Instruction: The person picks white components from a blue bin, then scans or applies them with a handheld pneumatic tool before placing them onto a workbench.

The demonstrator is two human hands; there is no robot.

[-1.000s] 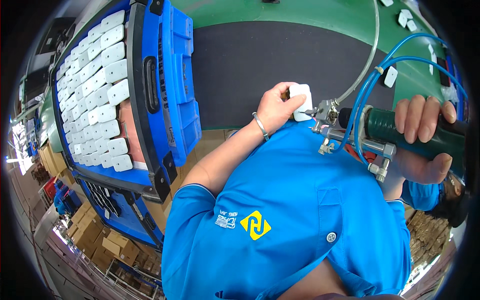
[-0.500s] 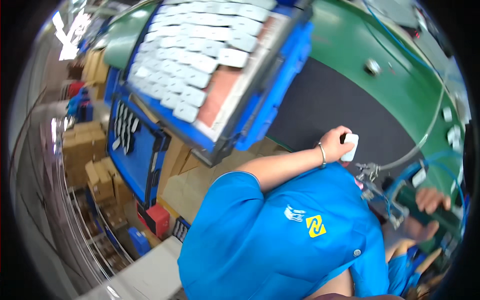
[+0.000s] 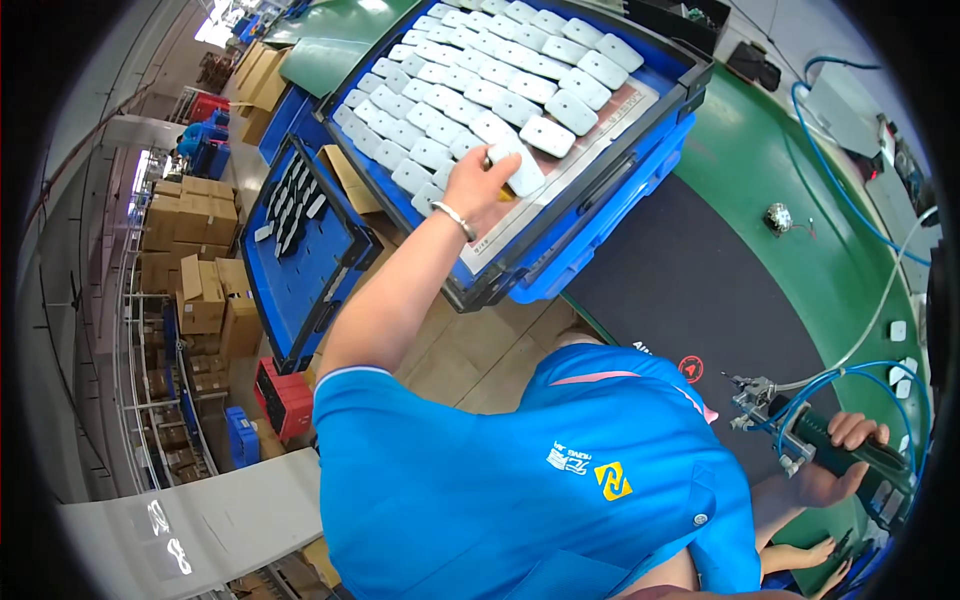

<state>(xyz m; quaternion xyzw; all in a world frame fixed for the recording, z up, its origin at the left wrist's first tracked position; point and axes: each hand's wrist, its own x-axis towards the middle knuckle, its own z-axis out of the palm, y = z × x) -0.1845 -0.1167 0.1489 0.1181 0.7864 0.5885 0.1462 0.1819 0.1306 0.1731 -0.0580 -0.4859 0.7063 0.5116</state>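
My left hand (image 3: 482, 183) is over the near side of a blue tray (image 3: 600, 205), fingers closed on a white rounded rectangular piece (image 3: 522, 172). That piece lies at the end of rows of similar white pieces (image 3: 455, 80) with small dark holes. Whether it rests fully on the tray is hard to tell. At the right, my right hand (image 3: 848, 455) is wrapped round a dark green handle of a hand tool (image 3: 880, 462). A metal fitting (image 3: 755, 400) with a thin tip and blue hoses sits at the tool's front.
A dark mat (image 3: 700, 270) lies on the green table (image 3: 745, 175), with a small round metal part (image 3: 777, 218) behind it. Loose white pieces (image 3: 898, 330) are at the right edge. A lower blue tray (image 3: 290, 270) holds dark pieces at left, before cardboard boxes (image 3: 205, 290).
My left hand has moved from over the dark mat up and left to the tray, carrying the white piece. My right hand stays at the tool.
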